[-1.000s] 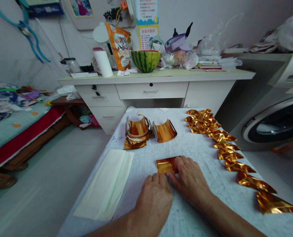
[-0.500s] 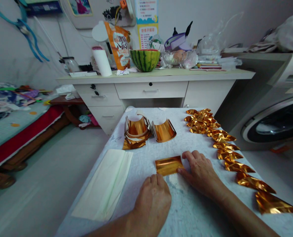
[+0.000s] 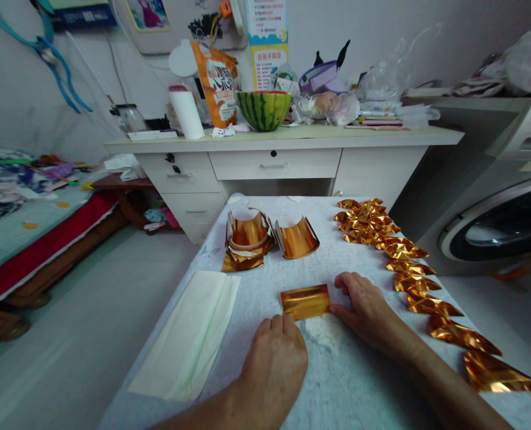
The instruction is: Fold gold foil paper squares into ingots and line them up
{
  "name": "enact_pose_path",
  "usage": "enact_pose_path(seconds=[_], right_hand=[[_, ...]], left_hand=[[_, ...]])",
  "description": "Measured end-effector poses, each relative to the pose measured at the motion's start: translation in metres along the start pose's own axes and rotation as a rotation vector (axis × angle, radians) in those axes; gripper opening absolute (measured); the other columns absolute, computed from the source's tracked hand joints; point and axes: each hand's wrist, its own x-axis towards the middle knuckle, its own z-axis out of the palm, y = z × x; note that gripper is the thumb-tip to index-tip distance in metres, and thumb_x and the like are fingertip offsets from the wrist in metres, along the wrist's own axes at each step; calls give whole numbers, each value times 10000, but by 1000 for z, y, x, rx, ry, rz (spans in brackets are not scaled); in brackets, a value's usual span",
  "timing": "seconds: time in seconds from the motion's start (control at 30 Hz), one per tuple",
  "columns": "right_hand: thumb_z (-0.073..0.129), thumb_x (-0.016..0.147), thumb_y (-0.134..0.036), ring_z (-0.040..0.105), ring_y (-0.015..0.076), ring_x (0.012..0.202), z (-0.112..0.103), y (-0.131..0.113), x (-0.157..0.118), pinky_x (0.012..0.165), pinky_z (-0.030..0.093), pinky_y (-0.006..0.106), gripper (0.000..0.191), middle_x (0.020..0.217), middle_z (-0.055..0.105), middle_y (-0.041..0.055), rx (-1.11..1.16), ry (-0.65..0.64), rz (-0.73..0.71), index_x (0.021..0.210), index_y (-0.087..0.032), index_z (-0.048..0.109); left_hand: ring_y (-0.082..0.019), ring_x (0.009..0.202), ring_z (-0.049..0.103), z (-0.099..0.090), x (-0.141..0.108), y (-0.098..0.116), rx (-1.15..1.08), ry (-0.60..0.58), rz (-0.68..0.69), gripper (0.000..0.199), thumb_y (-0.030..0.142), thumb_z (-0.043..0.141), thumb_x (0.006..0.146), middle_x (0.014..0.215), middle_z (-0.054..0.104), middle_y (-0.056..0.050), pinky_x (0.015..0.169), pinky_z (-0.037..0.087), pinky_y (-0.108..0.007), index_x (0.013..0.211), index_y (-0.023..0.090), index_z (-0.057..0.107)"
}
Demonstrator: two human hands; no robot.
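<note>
A small rectangle of gold foil paper (image 3: 306, 301) lies rolled or folded flat on the cloth-covered table (image 3: 332, 364). At its near left corner, my left hand (image 3: 276, 358) is closed with the knuckles up; whatever its fingers hold is hidden beneath. My right hand (image 3: 368, 307) rests at the sheet's right end, thumb by the near corner and forefinger curved apart from it. Beyond lie a stack of curved gold foil sheets (image 3: 247, 236) and a smaller curved pile (image 3: 298, 239). Folded gold foil pieces (image 3: 411, 266) run in a row along the right edge.
A pale folded paper sheet (image 3: 189, 340) lies at the left of the table. Behind stands a white desk (image 3: 274, 161) with a half watermelon (image 3: 264, 110) and an orange pouch (image 3: 218, 86). A washing machine (image 3: 507, 179) is on the right, a bed (image 3: 32, 221) on the left.
My right hand has shifted slightly right, its forefinger and thumb drawing back from the foil's end. The left hand moved a touch left; the foil lies almost as before.
</note>
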Motion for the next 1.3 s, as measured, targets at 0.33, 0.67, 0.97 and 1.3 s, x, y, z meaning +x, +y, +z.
enact_pose_path(seconds=[0.33, 0.67, 0.97, 1.3], right_hand=[[628, 756, -228, 540, 229, 939, -5, -6, 2, 833, 414, 366, 204, 991, 584, 38, 140, -10, -51, 960, -239, 633], [600, 817, -239, 534, 218, 917, -9, -6, 2, 810, 406, 355, 72, 921, 605, 30, 147, -69, -72, 793, -234, 667], [571, 850, -267, 526, 220, 912, -18, -6, 4, 820, 410, 364, 86, 902, 588, 28, 263, -116, -82, 788, -225, 613], [555, 868, -332, 517, 253, 1116, -19, -8, 2, 1000, 368, 433, 152, 1155, 606, 67, 507, -7, -84, 772, -225, 604]], left_hand=[[-206, 782, 624, 1, 11, -19, -129, 68, -78, 123, 66, 577, 839, 815, 656, -50, 717, 494, -337, 852, 146, 669], [-296, 1075, 506, -8, 13, -28, -298, 360, -217, 506, 155, 762, 715, 1179, 556, -91, 918, 438, -461, 1172, 171, 547], [-232, 949, 534, 3, 25, -44, -715, 300, -219, 233, 157, 738, 724, 909, 661, 1, 878, 374, -396, 921, 210, 625], [-189, 886, 565, -4, 28, -51, -1015, 366, -202, 69, 155, 677, 770, 835, 637, 10, 816, 396, -307, 755, 189, 618]])
